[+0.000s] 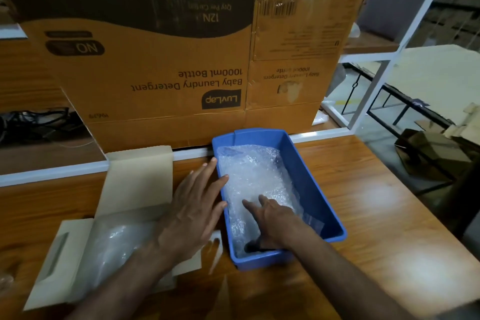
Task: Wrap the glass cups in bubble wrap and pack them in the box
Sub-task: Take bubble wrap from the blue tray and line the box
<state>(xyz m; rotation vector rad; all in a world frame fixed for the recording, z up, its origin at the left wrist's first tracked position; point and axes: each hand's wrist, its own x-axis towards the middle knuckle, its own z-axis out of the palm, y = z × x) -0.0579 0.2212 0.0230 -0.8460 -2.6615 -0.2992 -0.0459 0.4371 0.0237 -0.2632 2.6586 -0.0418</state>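
A blue plastic bin [311, 176] stands on the wooden table and holds a heap of bubble wrap [254, 174]. My right hand [270, 218] reaches into the bin, fingers spread and pressing on the bubble wrap. My left hand [192, 205] lies open beside the bin's left wall, its fingertips touching the rim. To the left sits an open beige cardboard box [135, 184] with its flaps spread; something wrapped in bubble wrap [114, 247] lies inside it. No bare glass cup is visible.
A large brown detergent carton [166, 65] stands right behind the bin and the box. The wooden table [376, 215] stretches to the right. Beyond its right edge are white shelf frames [405, 41] and flattened cardboard [431, 153] on the floor.
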